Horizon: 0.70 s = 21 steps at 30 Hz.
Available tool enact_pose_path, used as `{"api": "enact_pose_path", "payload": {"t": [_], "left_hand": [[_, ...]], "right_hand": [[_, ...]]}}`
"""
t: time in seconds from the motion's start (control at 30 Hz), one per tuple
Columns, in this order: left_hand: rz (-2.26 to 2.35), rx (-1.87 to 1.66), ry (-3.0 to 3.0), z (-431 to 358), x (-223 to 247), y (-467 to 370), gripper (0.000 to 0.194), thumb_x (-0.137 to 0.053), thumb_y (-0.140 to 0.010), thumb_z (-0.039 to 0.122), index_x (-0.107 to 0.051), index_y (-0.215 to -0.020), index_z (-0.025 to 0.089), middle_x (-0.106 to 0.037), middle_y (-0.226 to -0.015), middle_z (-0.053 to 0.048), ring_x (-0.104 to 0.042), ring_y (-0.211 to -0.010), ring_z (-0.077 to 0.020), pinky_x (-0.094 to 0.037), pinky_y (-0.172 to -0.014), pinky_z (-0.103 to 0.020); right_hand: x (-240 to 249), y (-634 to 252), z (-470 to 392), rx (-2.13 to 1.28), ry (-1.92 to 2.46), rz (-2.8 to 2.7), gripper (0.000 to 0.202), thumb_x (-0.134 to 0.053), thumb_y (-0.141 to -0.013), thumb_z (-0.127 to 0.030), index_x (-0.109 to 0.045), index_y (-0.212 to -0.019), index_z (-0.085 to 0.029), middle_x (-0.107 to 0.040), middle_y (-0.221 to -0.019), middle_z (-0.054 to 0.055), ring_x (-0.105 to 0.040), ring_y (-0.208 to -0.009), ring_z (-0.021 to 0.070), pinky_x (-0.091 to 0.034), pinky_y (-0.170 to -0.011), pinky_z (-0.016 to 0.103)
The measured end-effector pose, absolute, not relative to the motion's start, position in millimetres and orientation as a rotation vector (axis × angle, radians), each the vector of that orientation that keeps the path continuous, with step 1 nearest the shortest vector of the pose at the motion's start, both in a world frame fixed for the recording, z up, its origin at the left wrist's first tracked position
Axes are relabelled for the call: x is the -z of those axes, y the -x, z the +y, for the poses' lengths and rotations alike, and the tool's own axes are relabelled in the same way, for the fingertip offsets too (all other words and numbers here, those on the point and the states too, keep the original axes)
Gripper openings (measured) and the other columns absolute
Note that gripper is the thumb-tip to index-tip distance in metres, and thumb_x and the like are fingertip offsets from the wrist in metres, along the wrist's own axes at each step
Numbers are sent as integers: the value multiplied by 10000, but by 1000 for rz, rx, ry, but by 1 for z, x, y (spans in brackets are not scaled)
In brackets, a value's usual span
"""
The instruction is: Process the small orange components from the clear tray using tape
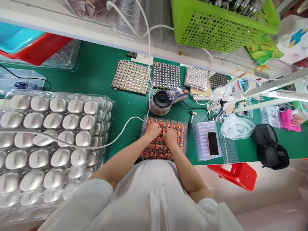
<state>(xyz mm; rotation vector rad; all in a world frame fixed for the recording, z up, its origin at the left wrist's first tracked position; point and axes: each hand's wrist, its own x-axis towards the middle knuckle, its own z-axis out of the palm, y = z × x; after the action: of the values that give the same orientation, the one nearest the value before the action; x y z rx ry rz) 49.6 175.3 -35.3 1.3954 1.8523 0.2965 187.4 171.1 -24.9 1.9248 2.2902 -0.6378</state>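
A clear tray filled with rows of small orange wired parts lies on the green table in front of my body. Over the upper middle of this tray, my left hand is closed, fingertips pointing right and in among the parts. Close beside it, my right hand is closed too, its fingers curled toward the left hand. Whatever is pinched in either hand is too small and too covered to make out. A round grey device with a black top stands just beyond the tray.
Stacked clear trays of silvery rounded cases fill the left. A white cable crosses the table. On the right lie white trays, a phone and a black pouch. A shelf with a green basket overhangs the back.
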Motion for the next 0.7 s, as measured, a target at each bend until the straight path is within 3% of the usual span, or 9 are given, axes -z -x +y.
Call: {"api": "enact_pose_path", "payload": {"t": [0.17,0.33,0.53,0.7], "left_hand": [[1870,-377,-1401,171,27,-49,197,-509,-801,221,-693,-797,152,-724,-855,-130,-648,-848,-245,-465,-779,-321],[1844,-556,-1395,154,8,-38,293,-401,-872,211,-670,-970,150,-709,-1005,-127,-630,-943,-239,-446,-836,-323],[1810,-693,-1289,108,-20,-19,298,-421,-883,316,-649,-1011,173,-722,-894,-61,-649,-769,-185,-474,-691,-262],[1837,-735,-1171,69,-36,-2,309,-443,-871,371,-659,-962,169,-715,-805,-40,-635,-686,-170,-469,-621,-248]], "right_hand": [[10,-204,159,658,-1975,2351,272,-402,-921,-280,-642,-888,-157,-658,-920,85,-574,-881,182,-387,-762,262],[5,-211,156,651,-2004,2360,278,-385,-924,-259,-640,-918,-148,-653,-950,96,-567,-908,184,-379,-794,269],[17,-188,170,645,-1995,2309,246,-485,-884,-302,-646,-891,-115,-643,-957,151,-577,-932,221,-388,-815,299],[16,-176,175,695,-2044,2231,200,-527,-838,-244,-642,-881,-86,-640,-944,188,-598,-920,244,-409,-770,309]]}}
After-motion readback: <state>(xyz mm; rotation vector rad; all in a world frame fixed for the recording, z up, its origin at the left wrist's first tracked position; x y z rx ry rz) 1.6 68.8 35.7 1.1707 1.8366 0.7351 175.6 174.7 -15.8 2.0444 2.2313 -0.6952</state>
